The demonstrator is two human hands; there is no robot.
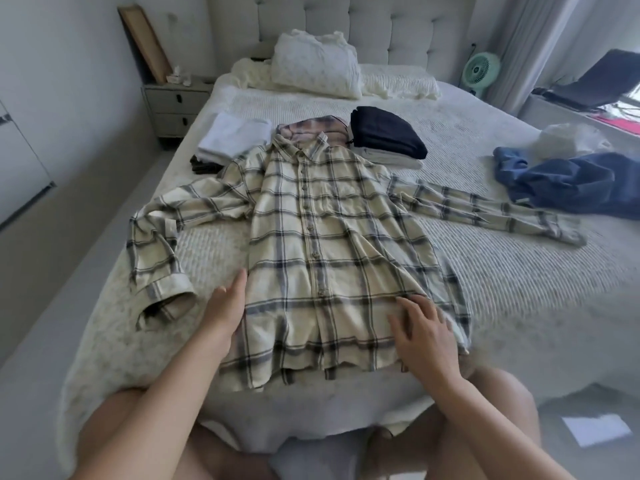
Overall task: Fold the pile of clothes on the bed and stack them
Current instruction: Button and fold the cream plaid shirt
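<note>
Cream plaid flannel shirt [332, 244] lies collar-far on our bed [519, 278]; left hand [227, 306] at its left edge, right hand [424, 336] on the hem, fingers [412, 303] splayed, gripping nothing.

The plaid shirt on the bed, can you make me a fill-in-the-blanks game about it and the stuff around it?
1. The plaid shirt lies spread out with its buttons facing ____.
2. The folded navy garment tops a stack beside the shirt's ____.
3. The unfolded blue jeans lie beyond the shirt's long straight ____.
4. The right hand rests flat near the shirt's bottom ____.

Missing words: up; collar; sleeve; hem
</note>
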